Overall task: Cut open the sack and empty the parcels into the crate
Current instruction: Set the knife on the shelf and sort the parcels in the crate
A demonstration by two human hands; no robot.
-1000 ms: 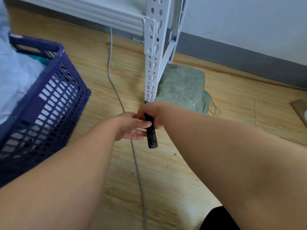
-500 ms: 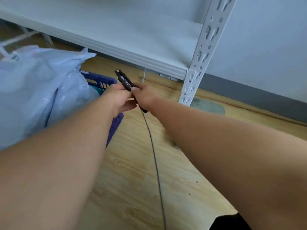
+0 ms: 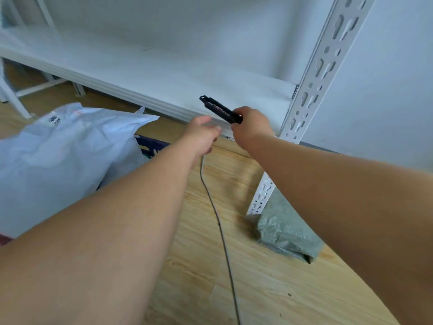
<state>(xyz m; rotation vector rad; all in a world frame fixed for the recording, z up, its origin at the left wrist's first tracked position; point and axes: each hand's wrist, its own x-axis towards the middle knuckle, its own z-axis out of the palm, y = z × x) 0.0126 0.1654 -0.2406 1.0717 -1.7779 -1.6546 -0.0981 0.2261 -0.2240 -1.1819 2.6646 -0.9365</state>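
Observation:
My right hand grips the lower end of a black utility knife, which slants up and to the left in front of the white shelf. My left hand hovers just left of it with relaxed fingers, holding nothing and apart from the knife. A large white sack lies at the left, draped over the blue crate, of which only a small piece of rim shows.
A white metal shelf board runs across the back, with its slotted upright at the right. A folded green woven bag lies on the wooden floor by the upright's foot. A grey cable runs along the floor between my arms.
My left hand has let go of the knife, now held by my right hand alone. Both hands rose toward the shelf as the view lifted; sack and green bag show more.

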